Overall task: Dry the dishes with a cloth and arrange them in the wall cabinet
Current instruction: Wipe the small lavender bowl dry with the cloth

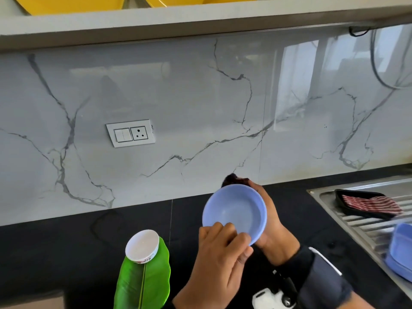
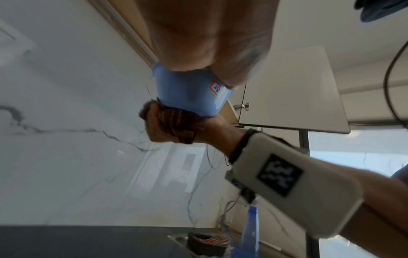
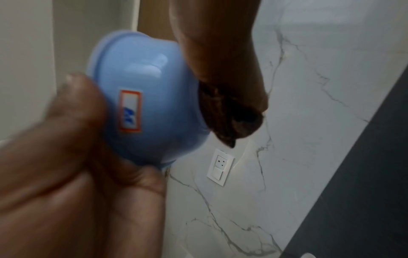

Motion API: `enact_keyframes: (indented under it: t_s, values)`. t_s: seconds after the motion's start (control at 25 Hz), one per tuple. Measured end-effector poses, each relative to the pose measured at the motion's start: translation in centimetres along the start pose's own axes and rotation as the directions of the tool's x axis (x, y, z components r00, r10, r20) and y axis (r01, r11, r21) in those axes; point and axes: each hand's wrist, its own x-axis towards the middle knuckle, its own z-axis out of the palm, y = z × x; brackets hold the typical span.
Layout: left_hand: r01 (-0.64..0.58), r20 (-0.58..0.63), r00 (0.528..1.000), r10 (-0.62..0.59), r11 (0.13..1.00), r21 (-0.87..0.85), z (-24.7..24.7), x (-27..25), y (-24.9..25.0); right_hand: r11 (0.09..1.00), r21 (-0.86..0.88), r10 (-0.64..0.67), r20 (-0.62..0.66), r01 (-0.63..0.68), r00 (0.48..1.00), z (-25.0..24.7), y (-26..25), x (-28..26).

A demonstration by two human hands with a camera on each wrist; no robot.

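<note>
Blue bowl (image 3: 152, 97) — red-bordered sticker, unreadable.

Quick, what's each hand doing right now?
Left hand: grips the rim of the blue bowl.
Right hand: holds the dark cloth against the bowl's underside.

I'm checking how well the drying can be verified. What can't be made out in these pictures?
- Dark cloth: head view, mostly hidden behind the blue bowl.
- Cabinet interior: head view, cut off by the top edge; only yellow dishes show.
- Bowl's sticker: right wrist view, text blurred.
- Wetness: not discernible in any view.
</note>
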Motion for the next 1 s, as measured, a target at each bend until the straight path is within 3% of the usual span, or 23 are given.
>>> enact_keyframes:
  t_s: [0.2,0.32,0.4,0.48,0.6,0.68,0.72,0.8,0.84,0.88,0.92,0.96,1.0]
  values:
    - [0.097,0.037,0.995,-0.097,0.995,-0.021,0.8,0.3,-1.7,0.963,-0.039,0.268,0.018,-0.267,0.963,-1.1,2.8,-0.5]
    - [0.122,0.103,0.987,-0.124,0.992,0.026,1.2,-0.1,-3.4,0.947,-0.043,0.318,0.007,-0.318,0.948,-1.7,3.9,-0.9]
    - [0.161,0.109,0.98,-0.167,0.985,0.063,1.0,-0.4,-3.9,0.968,-0.04,0.247,-0.058,-0.249,0.967,-1.7,3.5,-1.0]
    - [0.198,0.067,0.977,-0.202,0.978,0.065,0.4,-0.2,-3.9,0.989,-0.124,0.077,-0.076,-0.086,0.994,-1.7,3.4,-0.9]
    - [0.186,-0.038,0.982,-0.188,0.982,-0.045,-0.4,0.5,-2.8,0.868,-0.454,-0.261,-0.07,0.202,0.963,-1.7,3.7,0.1]
    - [0.239,-0.062,0.965,-0.253,0.955,-0.173,-0.4,0.6,-2.0,0.723,-0.594,-0.452,-0.019,0.353,0.892,-1.5,4.0,0.6]
    - [0.299,-0.054,0.946,-0.32,0.923,-0.241,-0.2,0.5,-2.1,0.599,-0.662,-0.571,0.041,0.45,0.82,-1.5,4.2,0.7]
    - [0.417,-0.005,0.881,-0.472,0.783,-0.462,0.0,0.5,-2.1,0.202,-0.768,-0.73,0.296,0.608,0.616,-1.8,5.3,0.1]
    - [0.462,0.059,0.835,-0.546,0.64,-0.613,-0.1,0.6,-2.1,0.009,-0.765,-0.721,0.441,0.644,0.534,-2.3,6.3,-0.1]
    - [0.509,0.188,0.775,-0.604,0.42,-0.751,-0.3,0.8,-2.2,-0.197,-0.751,-0.672,0.572,0.63,0.471,-2.5,7.3,-0.4]
    - [0.556,0.354,0.699,-0.621,0.161,-0.816,-0.6,1.0,-2.2,-0.405,-0.706,-0.614,0.681,0.581,0.399,-3.2,8.4,-0.4]
    - [0.578,0.478,0.63,-0.612,-0.041,-0.815,-0.8,1.0,-2.1,-0.579,-0.632,-0.557,0.768,0.516,0.316,-3.8,9.2,-0.3]
    - [0.565,0.523,0.586,-0.619,-0.151,-0.811,-1.0,1.0,-1.9,-0.658,-0.573,-0.513,0.816,0.489,0.267,-4.1,9.4,0.0]
